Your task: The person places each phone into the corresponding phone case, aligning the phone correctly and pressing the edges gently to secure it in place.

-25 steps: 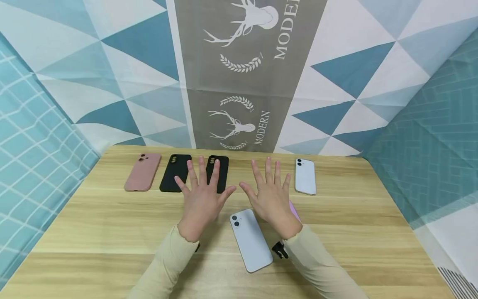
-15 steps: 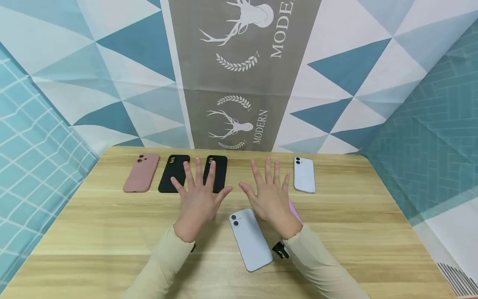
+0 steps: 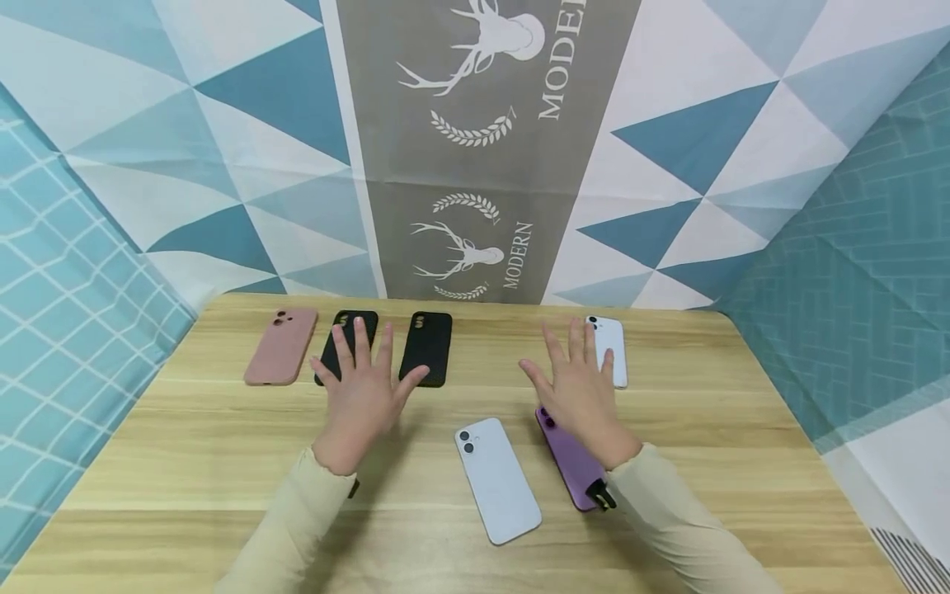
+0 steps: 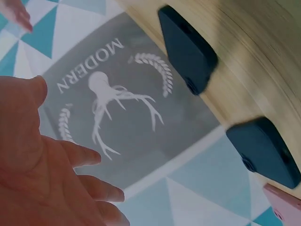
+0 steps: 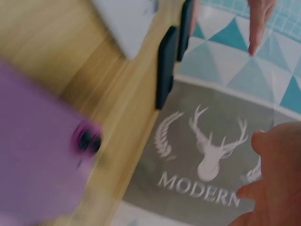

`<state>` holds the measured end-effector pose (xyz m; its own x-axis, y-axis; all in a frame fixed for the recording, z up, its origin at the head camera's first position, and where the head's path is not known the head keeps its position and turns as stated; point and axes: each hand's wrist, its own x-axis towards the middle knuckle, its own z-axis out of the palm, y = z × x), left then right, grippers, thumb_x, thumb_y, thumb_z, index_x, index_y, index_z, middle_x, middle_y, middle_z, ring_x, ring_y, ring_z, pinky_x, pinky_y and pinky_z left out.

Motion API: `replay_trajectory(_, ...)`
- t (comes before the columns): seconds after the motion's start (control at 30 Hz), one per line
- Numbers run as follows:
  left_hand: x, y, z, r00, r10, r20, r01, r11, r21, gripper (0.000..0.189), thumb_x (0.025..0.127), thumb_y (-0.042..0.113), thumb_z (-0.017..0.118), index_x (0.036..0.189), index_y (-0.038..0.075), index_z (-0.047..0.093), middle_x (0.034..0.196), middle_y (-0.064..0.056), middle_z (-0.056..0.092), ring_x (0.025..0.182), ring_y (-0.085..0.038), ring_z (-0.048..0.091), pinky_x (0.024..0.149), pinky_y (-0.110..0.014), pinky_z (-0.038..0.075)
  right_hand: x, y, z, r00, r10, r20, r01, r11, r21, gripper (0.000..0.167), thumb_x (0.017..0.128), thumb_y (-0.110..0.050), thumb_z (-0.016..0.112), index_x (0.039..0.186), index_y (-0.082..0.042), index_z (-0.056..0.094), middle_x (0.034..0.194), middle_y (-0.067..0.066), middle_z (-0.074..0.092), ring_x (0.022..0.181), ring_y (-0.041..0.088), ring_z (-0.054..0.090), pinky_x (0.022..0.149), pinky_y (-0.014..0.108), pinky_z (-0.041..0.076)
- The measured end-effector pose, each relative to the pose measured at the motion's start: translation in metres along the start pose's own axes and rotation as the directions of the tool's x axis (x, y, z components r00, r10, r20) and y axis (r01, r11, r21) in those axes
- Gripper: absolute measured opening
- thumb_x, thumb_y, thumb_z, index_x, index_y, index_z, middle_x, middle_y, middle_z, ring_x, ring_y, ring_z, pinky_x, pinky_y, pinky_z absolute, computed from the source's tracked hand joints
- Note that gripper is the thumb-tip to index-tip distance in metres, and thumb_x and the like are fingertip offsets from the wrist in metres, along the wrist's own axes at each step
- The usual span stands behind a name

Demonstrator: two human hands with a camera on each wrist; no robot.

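My left hand (image 3: 360, 406) hovers over the table with its fingers spread, holding nothing. Beyond its fingers lie two black phone cases (image 3: 426, 351), the left one partly covered by the fingertips. My right hand (image 3: 582, 396), also spread and holding nothing, is above a purple phone (image 3: 567, 462), hiding part of it. Its fingertips overlap a small white phone (image 3: 613, 342) near the back edge. Between the two forearms a larger white phone (image 3: 498, 483) lies back up, tilted slightly. In the right wrist view the purple phone (image 5: 42, 155) looms close at the left.
A pink phone case (image 3: 282, 346) lies at the back left of the wooden table (image 3: 185, 470). Behind the table's back edge hangs a patterned cloth (image 3: 460, 165). Tile-print cloth (image 3: 82, 272) covers the left side. A small black clip (image 3: 599, 495) shows at the right cuff.
Both hands have moved apart, the left one to the left and the right one to the right. More of the purple phone and the right-hand black case now shows.
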<state>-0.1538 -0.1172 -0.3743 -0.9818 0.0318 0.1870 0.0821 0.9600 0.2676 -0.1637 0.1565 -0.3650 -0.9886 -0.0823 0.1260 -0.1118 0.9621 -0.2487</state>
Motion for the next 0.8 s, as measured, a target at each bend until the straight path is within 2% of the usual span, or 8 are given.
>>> replay_trajectory(0.13, 0.003, -0.016, -0.002, 1.0, -0.008, -0.009, 0.008, 1.0, 0.012, 0.084, 0.091, 0.063, 0.038, 0.151, 0.01, 0.011, 0.152, -0.031, 0.006, 0.138, -0.053, -0.004, 0.097, -0.081, 0.003, 0.003, 0.019, -0.004, 1.0, 0.018, -0.005, -0.018, 1.0, -0.015, 0.071, 0.094, -0.064, 0.026, 0.151, -0.022, 0.016, 0.156, 0.022, 0.002, 0.144, 0.04, -0.002, 0.11, 0.069, 0.007)
replay_trajectory(0.4, 0.008, -0.05, -0.007, 0.997, -0.062, -0.034, 0.062, 0.998, -0.008, 0.082, 0.093, 0.059, 0.039, 0.147, -0.001, 0.022, 0.147, -0.037, 0.017, 0.133, -0.061, 0.011, 0.091, -0.083, 0.016, 0.012, 0.05, -0.006, 0.997, 0.073, 0.016, -0.072, 0.996, -0.051, 0.072, 0.095, -0.062, 0.022, 0.151, -0.018, 0.012, 0.154, 0.026, 0.002, 0.143, 0.043, 0.0, 0.11, 0.069, 0.009)
replay_trajectory(0.57, 0.01, -0.069, -0.008, 0.997, -0.082, -0.001, 0.082, 0.996, -0.025, 0.084, 0.095, 0.058, 0.035, 0.143, -0.009, 0.023, 0.141, -0.043, 0.021, 0.125, -0.066, 0.018, 0.09, -0.078, 0.026, 0.014, 0.069, -0.003, 0.994, 0.104, 0.018, -0.103, 0.993, -0.057, 0.074, 0.095, -0.062, 0.023, 0.151, -0.014, 0.014, 0.154, 0.028, 0.003, 0.142, 0.045, 0.004, 0.109, 0.068, 0.013)
replay_trajectory(0.63, 0.011, -0.076, -0.009, 0.996, -0.087, 0.006, 0.087, 0.996, -0.017, 0.083, 0.095, 0.058, 0.033, 0.141, -0.012, 0.025, 0.133, -0.046, 0.029, 0.118, -0.066, 0.028, 0.084, -0.075, 0.034, 0.016, 0.075, -0.001, 0.993, 0.114, 0.02, -0.113, 0.992, -0.051, 0.073, 0.096, -0.06, 0.025, 0.15, -0.012, 0.016, 0.153, 0.028, 0.003, 0.141, 0.046, 0.004, 0.109, 0.068, 0.015)
replay_trajectory(0.8, 0.016, -0.096, -0.01, 0.992, -0.13, -0.01, 0.13, 0.991, 0.013, 0.081, 0.096, 0.057, 0.031, 0.132, -0.015, 0.033, 0.127, -0.048, 0.035, 0.117, -0.067, 0.03, 0.081, -0.08, 0.029, 0.021, 0.09, 0.005, 0.991, 0.131, 0.016, -0.13, 0.99, -0.061, 0.071, 0.097, -0.056, 0.029, 0.149, -0.008, 0.02, 0.152, 0.03, 0.008, 0.14, 0.047, 0.009, 0.106, 0.068, 0.021)
